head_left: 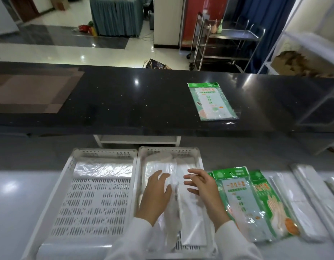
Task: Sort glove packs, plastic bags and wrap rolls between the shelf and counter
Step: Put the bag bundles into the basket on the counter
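Head view, sorting partly done: left hand [156, 192] flat and right hand [201, 186] open, gripping nothing, on plastic bags [183, 203] in centre tray [141, 166]; lower-right glove packs [243, 203] and wrap rolls [301, 207] unsorted.

Restaurant or canteen service area: long black polished stone bench [125, 102], steel trolley [228, 40] at one o'clock, glossy tiled floor [68, 51].
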Demonstrator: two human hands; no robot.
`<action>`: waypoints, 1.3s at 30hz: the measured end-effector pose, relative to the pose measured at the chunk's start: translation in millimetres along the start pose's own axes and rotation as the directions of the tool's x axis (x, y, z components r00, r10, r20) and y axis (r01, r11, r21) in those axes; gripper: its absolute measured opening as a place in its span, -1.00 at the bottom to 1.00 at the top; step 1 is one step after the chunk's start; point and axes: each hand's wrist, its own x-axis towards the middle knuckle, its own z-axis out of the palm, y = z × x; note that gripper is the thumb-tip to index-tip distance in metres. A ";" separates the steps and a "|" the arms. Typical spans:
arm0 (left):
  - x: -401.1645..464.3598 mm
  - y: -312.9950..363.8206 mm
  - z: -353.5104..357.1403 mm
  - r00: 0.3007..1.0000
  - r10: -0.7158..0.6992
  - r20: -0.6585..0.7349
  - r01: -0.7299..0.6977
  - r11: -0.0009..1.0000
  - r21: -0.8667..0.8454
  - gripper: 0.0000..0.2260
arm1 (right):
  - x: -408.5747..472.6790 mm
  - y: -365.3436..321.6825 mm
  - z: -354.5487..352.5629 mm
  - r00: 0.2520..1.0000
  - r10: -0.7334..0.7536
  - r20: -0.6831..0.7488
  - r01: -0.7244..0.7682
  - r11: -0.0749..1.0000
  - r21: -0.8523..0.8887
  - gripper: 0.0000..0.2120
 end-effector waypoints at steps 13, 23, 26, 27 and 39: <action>-23.4 105.2 68.9 0.994 0.095 -0.059 -0.108 0.947 -0.303 -0.80 | -17.9 12.0 -127.5 0.993 -0.066 -0.102 0.067 0.998 0.013 -0.84; -44.4 174.4 168.3 0.987 -0.141 0.084 0.156 0.961 -0.228 -0.75 | -3.9 56.3 -263.5 0.990 -0.067 -0.124 0.020 0.936 -0.352 -0.78; -51.8 179.6 185.8 0.957 -0.274 0.095 0.285 0.949 -0.137 -0.70 | 0.7 62.3 -279.5 0.999 -0.014 -0.042 -0.002 0.934 -0.358 -0.76; -54.4 181.8 190.5 0.949 -0.300 0.098 0.313 0.936 -0.159 -0.68 | 1.4 63.7 -282.3 1.000 0.007 -0.020 -0.013 0.937 -0.350 -0.76; -57.4 191.6 207.4 0.813 -0.569 0.120 0.510 0.599 -0.617 -0.78 | -5.6 70.8 -297.6 0.997 0.061 0.053 -0.050 0.980 -0.192 -0.79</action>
